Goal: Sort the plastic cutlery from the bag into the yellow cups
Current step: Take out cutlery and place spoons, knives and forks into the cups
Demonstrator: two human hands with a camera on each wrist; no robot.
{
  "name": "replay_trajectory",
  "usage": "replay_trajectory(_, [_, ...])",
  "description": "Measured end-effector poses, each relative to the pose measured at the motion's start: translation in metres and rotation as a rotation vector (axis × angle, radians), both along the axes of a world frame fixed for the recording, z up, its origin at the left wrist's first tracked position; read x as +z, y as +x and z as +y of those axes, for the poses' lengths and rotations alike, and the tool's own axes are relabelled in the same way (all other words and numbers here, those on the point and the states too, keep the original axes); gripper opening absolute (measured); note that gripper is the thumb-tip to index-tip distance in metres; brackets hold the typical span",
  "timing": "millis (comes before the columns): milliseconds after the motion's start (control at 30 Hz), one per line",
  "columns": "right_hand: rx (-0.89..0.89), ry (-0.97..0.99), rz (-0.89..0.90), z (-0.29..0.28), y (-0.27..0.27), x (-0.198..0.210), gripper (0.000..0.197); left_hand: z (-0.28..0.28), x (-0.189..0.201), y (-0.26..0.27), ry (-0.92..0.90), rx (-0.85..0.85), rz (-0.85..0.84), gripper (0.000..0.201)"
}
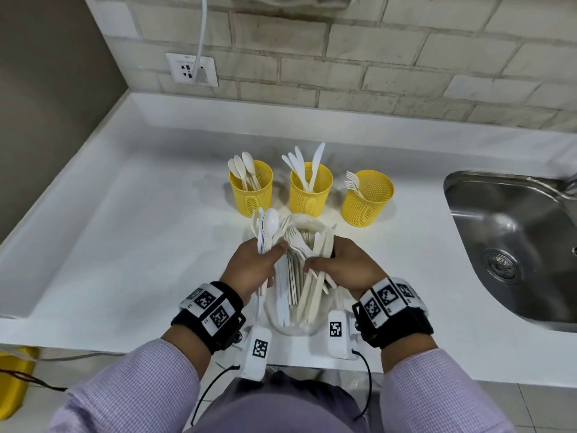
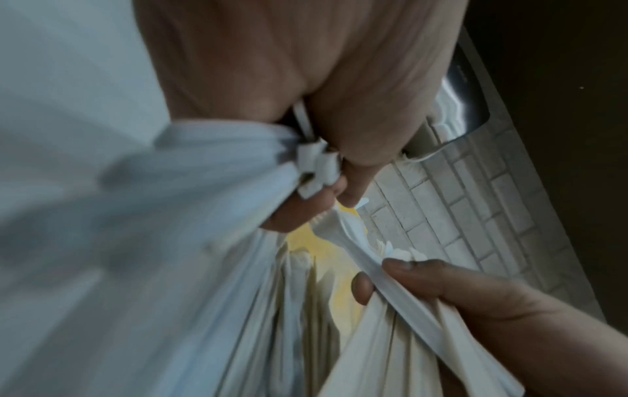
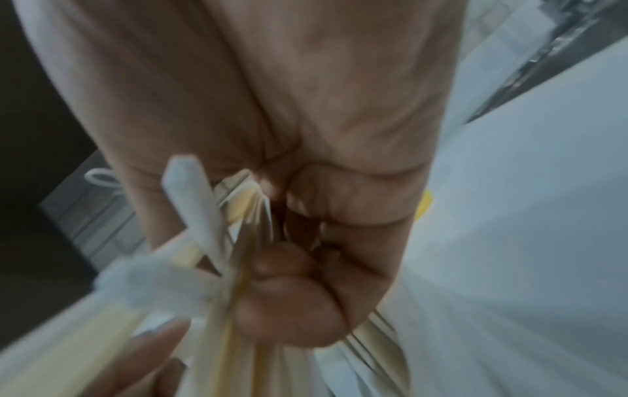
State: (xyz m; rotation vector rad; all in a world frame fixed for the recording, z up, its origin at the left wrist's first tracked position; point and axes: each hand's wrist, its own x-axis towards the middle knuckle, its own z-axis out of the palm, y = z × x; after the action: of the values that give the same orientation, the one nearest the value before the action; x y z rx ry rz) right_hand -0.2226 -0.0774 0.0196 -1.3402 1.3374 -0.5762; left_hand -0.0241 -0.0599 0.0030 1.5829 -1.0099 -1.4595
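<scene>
Both hands, left hand [image 1: 249, 264] and right hand [image 1: 346, 267], grip mixed white-and-cream cutlery [image 1: 299, 276]

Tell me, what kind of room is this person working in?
Most likely a kitchen or pantry: a white countertop with a steel sink set in it, a brick-tiled wall, and a wall socket.
</scene>
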Motion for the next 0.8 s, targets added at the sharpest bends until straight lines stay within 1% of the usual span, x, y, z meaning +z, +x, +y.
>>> replay_trajectory(67, [0.000, 0.011, -0.080, 0.004, -0.005, 0.001, 0.018, -0.001, 0.002, -0.005, 0.033, 0.017, 0.101, 0.024])
replay_trajectory(133, [0.005, 0.014, -0.123, 0.007, -0.007, 0.002, 0.024, -0.002, 0.004, -0.010, 0.059, 0.037, 0.168, 0.021])
replay_trajectory(233, [-0.032, 0.005, -0.177, 0.009, -0.010, 0.000, 0.017, -0.005, 0.008, -0.014, 0.074, 0.055, 0.262, 0.019])
replay_trajectory(267, [-0.050, -0.004, -0.200, 0.009, -0.011, 0.000, 0.017, -0.005, 0.010, -0.016, 0.067, 0.054, 0.307, 0.019])
replay_trajectory(333, [-0.080, -0.022, -0.249, 0.009, -0.011, 0.001, 0.025, -0.006, 0.012, -0.019, 0.029, 0.040, 0.362, 0.019])
replay_trajectory(400, [-0.097, -0.065, -0.256, 0.007, -0.010, 0.002, 0.025, -0.007, 0.011, -0.021, -0.029, 0.014, 0.329, 0.014])
replay_trajectory(500, [-0.111, -0.097, -0.241, 0.004, -0.007, 0.002, 0.036, -0.005, 0.007, -0.022, -0.088, -0.017, 0.246, 0.008])
replay_trajectory(600, [-0.036, -0.114, -0.232, 0.003, -0.003, -0.002, 0.036, -0.003, 0.006, -0.024, -0.097, -0.030, 0.224, 0.008])
replay_trajectory(700, [0.076, -0.131, -0.179, 0.002, 0.003, -0.002, 0.030, -0.001, 0.004, -0.027, -0.083, -0.038, 0.251, 0.013])
replay_trajectory(800, [0.158, -0.165, -0.080, -0.003, 0.006, 0.004, 0.029, -0.001, 0.002, -0.027, -0.048, -0.019, 0.254, 0.016])
